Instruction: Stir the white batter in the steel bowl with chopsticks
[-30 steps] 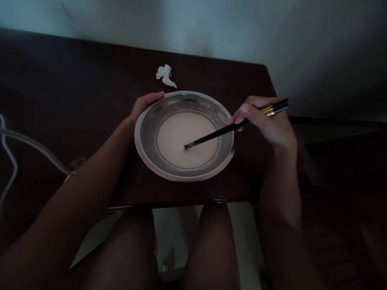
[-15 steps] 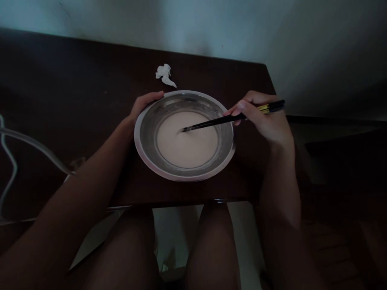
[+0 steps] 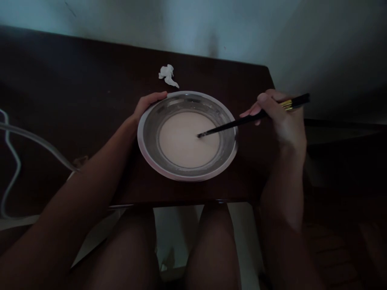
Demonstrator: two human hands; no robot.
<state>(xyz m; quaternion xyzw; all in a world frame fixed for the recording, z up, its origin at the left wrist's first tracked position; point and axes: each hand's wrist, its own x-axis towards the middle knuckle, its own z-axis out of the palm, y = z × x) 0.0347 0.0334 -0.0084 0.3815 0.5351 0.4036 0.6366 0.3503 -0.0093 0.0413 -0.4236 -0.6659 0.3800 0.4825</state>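
A round steel bowl (image 3: 146,155) stands on the dark table and holds a pale, milky liquid (image 3: 184,145). My left hand (image 3: 147,104) grips the bowl's rim at its far left side, with the fingers along the edge. In my right hand (image 3: 276,110) are black chopsticks (image 3: 246,121) with a gold band, pinched between thumb and fingers. They slant down to the left over the bowl's right rim, and their tips are at the liquid's surface, right of its middle.
Behind the bowl lies a crumpled white tissue (image 3: 168,75) on the dark table (image 3: 90,76). A pale cable (image 3: 39,141) loops at the left. The wall (image 3: 193,24) rises along the table's back edge, and my legs (image 3: 214,241) are below its front edge.
My right hand has drawn the chopsticks to the right, so their tips have moved from the liquid's middle toward its right side. My left hand keeps its hold on the bowl.
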